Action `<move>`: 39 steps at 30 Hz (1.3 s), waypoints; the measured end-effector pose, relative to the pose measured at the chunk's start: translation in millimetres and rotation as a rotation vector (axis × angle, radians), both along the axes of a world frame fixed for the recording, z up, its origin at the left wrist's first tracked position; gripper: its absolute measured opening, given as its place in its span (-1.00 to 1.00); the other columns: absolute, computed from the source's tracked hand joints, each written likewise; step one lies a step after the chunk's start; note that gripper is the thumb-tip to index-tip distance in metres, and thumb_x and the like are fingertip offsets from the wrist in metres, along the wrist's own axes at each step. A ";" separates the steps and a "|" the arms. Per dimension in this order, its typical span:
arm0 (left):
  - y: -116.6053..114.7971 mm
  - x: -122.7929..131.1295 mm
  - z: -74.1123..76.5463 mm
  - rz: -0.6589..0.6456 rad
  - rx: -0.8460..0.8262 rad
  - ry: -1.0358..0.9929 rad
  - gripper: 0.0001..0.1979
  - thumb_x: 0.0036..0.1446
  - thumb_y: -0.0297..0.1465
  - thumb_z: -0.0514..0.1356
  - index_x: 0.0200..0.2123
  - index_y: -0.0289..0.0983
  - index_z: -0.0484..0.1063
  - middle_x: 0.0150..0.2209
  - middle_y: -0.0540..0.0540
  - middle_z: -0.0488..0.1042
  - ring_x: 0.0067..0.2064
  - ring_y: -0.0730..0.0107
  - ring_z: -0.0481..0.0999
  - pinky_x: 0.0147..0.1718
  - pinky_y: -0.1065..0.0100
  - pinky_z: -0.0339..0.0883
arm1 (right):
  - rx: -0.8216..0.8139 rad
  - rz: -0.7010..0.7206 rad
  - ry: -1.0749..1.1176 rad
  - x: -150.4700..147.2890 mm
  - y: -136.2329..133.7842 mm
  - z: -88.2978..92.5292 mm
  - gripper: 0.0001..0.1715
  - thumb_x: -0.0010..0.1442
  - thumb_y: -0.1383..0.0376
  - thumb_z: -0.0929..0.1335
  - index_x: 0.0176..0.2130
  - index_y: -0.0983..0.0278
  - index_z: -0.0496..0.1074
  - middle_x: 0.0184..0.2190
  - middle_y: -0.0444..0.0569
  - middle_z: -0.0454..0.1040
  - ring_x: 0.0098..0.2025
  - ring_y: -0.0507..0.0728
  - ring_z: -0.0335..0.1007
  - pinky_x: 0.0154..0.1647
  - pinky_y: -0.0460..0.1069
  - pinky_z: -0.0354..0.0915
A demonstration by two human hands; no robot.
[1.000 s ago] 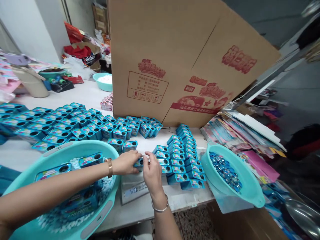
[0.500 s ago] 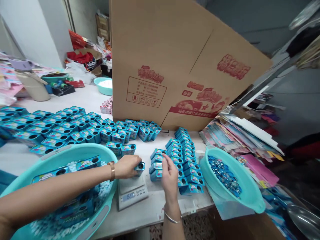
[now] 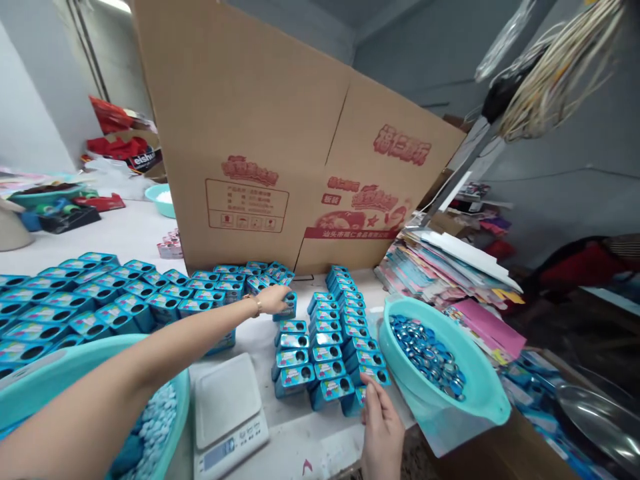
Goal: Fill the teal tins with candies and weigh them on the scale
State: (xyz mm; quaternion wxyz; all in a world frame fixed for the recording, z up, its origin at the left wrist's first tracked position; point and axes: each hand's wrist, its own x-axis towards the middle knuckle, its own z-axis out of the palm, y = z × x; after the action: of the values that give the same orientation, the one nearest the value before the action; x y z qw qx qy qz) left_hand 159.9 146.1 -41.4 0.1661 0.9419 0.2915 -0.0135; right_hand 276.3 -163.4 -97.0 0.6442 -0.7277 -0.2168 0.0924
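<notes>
- Workroom w/ a dull grey wall [image 3: 565,193] beyond both hands; big brown carton [image 3: 280,153] stands just past L hand, red print on its side; white surface [image 3: 300,433] carries the rest
- L hand [image 3: 273,300], arm stretched fwd: fingers closed round one blue tin [image 3: 287,308], thumb side partly hidden; tin looks upright, at the far end of the nearest column; can't tell if its base is down on the surface
- R hand [image 3: 383,423], nearer the body & to the right of L hand: thumb & fingers drawn close together at the near end of the rightmost column, by an end tin [image 3: 354,401]; contact or tiny gap, can't tell; no grip on it visible
- Btw the hands: tin columns [image 3: 327,339], dark round holes up top, rows a bit uneven
- Left of L hand: bigger batch of tins [image 3: 115,300]; nearer the body, digital scale [image 3: 227,400], bare plate; left of that, teal basin [image 3: 115,343] w/ pale-blue pellets [image 3: 157,427]
- Right of R hand: second teal basin [image 3: 487,393] w/ shiny blue discs [image 3: 427,357]; printed cards [image 3: 445,267] stacked behind it
- Step in hand, as I'd judge: adding the held tin to the column; next move prob. calls for squaring it w/ its neighbour, then a clean release w/o knocking the row
</notes>
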 end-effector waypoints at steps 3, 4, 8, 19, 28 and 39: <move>6.7 7.5 -6.6 -0.089 -0.074 0.042 -0.68 0.21 -0.26 0.11 -0.03 -0.32 0.32 -0.09 -0.13 0.41 -0.16 0.34 0.45 -0.19 0.19 0.40 | -0.008 -0.007 0.188 1.5 0.1 0.8 -0.41 0.01 -0.02 0.34 -0.10 0.32 0.46 -0.64 -0.17 0.29 -0.60 0.01 0.06 -0.57 -0.06 0.07; 10.0 3.0 -5.0 -0.097 -0.081 0.047 -0.68 0.21 -0.27 0.11 -0.02 -0.30 0.32 -0.11 -0.11 0.43 -0.18 0.36 0.46 -0.20 0.23 0.39 | 0.003 -0.007 0.230 1.3 0.8 0.6 -0.41 0.00 -0.02 0.34 -0.10 0.32 0.45 -0.66 -0.20 0.25 -0.61 0.00 0.03 -0.58 -0.07 0.04; 20.9 -49.1 12.3 -0.054 -0.039 0.058 -0.62 0.18 -0.19 0.06 0.02 -0.22 0.27 -0.22 -0.03 0.50 -0.24 0.38 0.48 -0.28 0.40 0.32 | 0.120 0.038 0.334 -5.8 8.9 -0.6 -0.48 0.03 0.01 0.34 -0.12 0.29 0.43 -0.66 -0.26 0.08 -0.60 -0.02 -0.05 -0.60 -0.09 -0.02; -41.3 -165.6 -15.3 0.151 0.245 0.125 -0.66 -0.10 -0.26 0.22 -0.24 -0.32 0.43 -0.18 -0.29 0.47 -0.05 -0.03 0.37 -0.06 0.07 0.14 | 0.045 0.768 0.290 -132.7 47.9 41.1 -0.71 0.23 0.14 0.18 -0.19 0.24 0.34 -0.61 -0.25 0.07 -0.59 -0.04 -0.02 -0.59 -0.11 0.00; -40.9 -185.9 44.3 0.200 0.326 -0.035 -0.66 -0.05 -0.25 0.14 -0.17 -0.23 0.38 -0.18 -0.16 0.46 -0.14 0.13 0.44 -0.26 0.30 0.24 | -0.499 1.510 -1.389 -272.0 118.8 32.5 -0.82 0.07 0.38 0.27 -0.36 0.37 0.46 -0.29 0.16 0.45 -0.19 0.22 0.33 -0.18 0.10 0.29; -72.8 -187.7 53.1 0.150 0.217 -0.106 -0.73 -0.06 -0.25 0.15 -0.25 -0.22 0.41 -0.30 -0.11 0.51 -0.27 0.20 0.49 -0.39 0.36 0.22 | -0.749 1.620 -1.497 -286.8 160.7 -10.2 -0.24 -0.23 -0.04 0.45 -0.12 0.38 0.43 -0.07 0.28 0.37 -0.09 0.37 0.34 -0.20 0.13 0.35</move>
State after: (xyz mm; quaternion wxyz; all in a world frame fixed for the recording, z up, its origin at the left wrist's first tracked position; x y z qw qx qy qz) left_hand -27.8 73.3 11.7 0.0790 0.9294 0.3516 0.0802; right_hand -10.5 -2.7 -107.2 -0.1475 -0.3937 -0.9036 0.0824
